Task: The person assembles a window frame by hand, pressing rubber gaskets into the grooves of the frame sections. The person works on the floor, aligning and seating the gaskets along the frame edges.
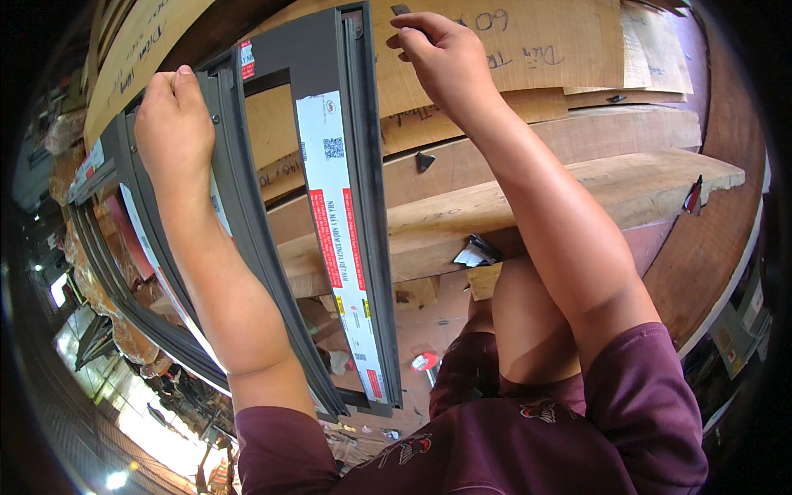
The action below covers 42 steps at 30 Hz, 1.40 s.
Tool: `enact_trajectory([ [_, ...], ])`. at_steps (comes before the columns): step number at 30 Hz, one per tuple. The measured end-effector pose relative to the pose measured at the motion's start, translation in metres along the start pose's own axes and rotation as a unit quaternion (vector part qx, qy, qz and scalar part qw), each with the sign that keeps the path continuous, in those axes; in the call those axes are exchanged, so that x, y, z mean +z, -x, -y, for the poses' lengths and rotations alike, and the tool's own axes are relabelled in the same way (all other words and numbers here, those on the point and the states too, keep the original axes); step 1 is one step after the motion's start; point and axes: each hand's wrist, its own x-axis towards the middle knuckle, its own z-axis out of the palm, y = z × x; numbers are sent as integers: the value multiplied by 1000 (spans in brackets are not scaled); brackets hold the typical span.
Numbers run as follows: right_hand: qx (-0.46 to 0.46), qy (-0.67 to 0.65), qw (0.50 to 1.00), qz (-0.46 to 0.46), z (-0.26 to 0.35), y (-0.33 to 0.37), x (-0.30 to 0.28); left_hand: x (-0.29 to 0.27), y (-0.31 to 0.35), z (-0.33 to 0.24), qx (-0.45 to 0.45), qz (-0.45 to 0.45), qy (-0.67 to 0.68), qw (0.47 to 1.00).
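Note:
My left hand [175, 124] is closed in a fist over the upper part of a dark grey metal profile [257, 194]. Its fingertips are turned away, so what they hold is hidden. Beside it stands a tall dark grey frame [318, 49] with a rectangular opening, its inner face covered by a white and red protective film strip [334, 223]. My right hand [441, 62], raised just right of the frame's top, pinches a small dark flat piece [401, 10] between thumb and fingers. That hand is apart from the frame.
Wooden boards [528, 186] with handwriting on some lie behind the frame and to the right. Black scraps [425, 162] and a black-and-white torn piece [477, 251] rest on them. More long dark profiles [157, 322] and plastic-wrapped bundles [78, 136] stand at the left.

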Motion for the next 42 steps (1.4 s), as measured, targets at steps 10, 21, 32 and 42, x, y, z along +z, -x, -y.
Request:
enact_trajectory([
  [10, 23, -32, 999, 3, 5, 1, -2, -6, 13, -16, -60, -24, 27, 998],
  [21, 29, -33, 999, 0, 3, -3, -1, -11, 13, -32, -14, -21, -62, 998],
  [32, 39, -66, 997, 7, 6, -1, -1, -10, 22, -22, -57, -38, 44, 997],
  [42, 43, -68, 997, 21, 10, 2, -4, -3, 19, -10, -80, -19, 65, 995],
])
